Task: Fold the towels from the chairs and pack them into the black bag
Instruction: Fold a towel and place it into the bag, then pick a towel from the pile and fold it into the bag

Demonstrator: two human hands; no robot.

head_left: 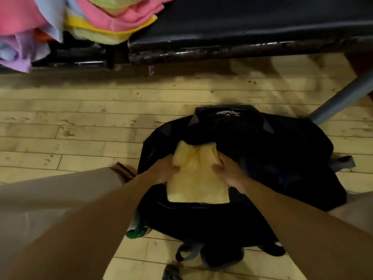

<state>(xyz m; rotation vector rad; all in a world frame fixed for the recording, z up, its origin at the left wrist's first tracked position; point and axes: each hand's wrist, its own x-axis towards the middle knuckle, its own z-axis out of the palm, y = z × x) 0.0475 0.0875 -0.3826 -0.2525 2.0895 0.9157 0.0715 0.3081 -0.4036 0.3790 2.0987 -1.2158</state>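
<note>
A folded pale yellow towel (pixel 196 179) lies in the open mouth of the black bag (pixel 272 158), which sits on the wooden floor. My left hand (pixel 166 171) grips the towel's left edge, thumb on top. My right hand (pixel 230 172) grips its right edge, thumb lying on the cloth. The towel's far end is tucked under the bag's upper flap. A heap of unfolded towels (pixel 96 19) in pink, yellow, green, lilac and blue lies on the black chair seats at top left.
The black chair seats (pixel 242 27) run across the top with a worn metal front rail. A grey chair leg (pixel 341 98) slants down at right. Green fabric (pixel 137 232) pokes out at the bag's lower left. My trouser leg (pixel 60 188) lies at left.
</note>
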